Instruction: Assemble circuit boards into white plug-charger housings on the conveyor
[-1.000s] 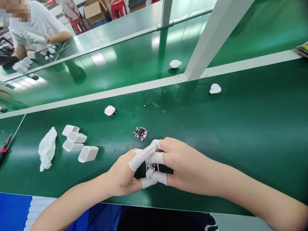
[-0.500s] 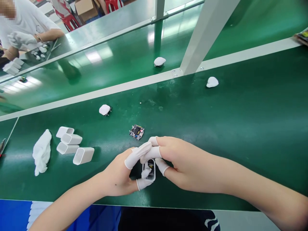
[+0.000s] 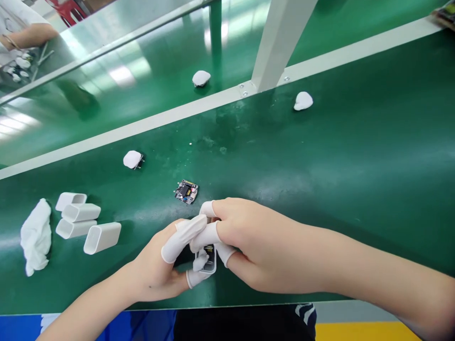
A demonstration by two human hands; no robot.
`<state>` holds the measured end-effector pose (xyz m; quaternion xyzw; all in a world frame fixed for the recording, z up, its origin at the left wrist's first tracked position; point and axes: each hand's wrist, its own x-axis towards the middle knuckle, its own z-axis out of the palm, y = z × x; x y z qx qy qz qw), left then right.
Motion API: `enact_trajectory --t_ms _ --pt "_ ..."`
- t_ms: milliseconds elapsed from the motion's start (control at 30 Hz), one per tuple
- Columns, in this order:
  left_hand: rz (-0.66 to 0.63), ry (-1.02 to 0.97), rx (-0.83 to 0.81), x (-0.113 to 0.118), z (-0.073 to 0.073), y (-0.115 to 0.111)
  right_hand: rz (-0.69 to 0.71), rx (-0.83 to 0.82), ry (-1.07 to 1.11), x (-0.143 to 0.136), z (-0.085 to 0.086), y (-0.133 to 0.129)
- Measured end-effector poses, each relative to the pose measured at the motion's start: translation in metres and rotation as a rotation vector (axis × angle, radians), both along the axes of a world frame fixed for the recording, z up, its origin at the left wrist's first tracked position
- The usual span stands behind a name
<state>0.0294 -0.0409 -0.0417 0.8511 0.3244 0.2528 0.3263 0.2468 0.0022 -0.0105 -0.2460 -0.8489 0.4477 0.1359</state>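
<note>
My left hand [image 3: 159, 265], with white finger cots, grips a small white housing [image 3: 209, 266] from its left side. Inside its open end show dark electronic parts and a lump of white putty-like material [image 3: 201, 260]. My right hand [image 3: 245, 241], also in finger cots, closes round the far and right sides of the same housing, its fingers meeting those of my left hand. Just beyond my fingers a bare circuit board [image 3: 186, 191] lies on the green table [image 3: 355, 166]. Part of the housing is hidden by my fingers.
Several white housings [image 3: 103, 237] and a crumpled white piece [image 3: 36, 237] lie at the left. White-topped parts rest at centre left [image 3: 132, 159], beyond the rail [image 3: 201, 78] and at right [image 3: 303, 101]. A post [image 3: 280, 42] rises from the rail. A person's arm [image 3: 30, 37] shows top left.
The view has shifted, so the table items and both hands appear farther left. My right fingers now reach lower over the housing's opening and cover more of it.
</note>
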Motion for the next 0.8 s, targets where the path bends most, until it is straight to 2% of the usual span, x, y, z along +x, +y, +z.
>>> enact_trajectory --t_ms 300,467,800 --pt "0.037 0.041 0.083 0.0044 0.0036 0.0041 -0.03 0.035 -0.02 -0.0006 0.0018 -0.0013" --pt "0.05 0.013 0.1 0.0035 0.0006 0.0043 -0.077 0.068 -0.051 -0.0025 0.0021 -0.0016" --pt "0.001 -0.011 0.098 0.0032 0.002 0.0035 -0.229 0.02 0.122 -0.001 -0.0005 0.0038"
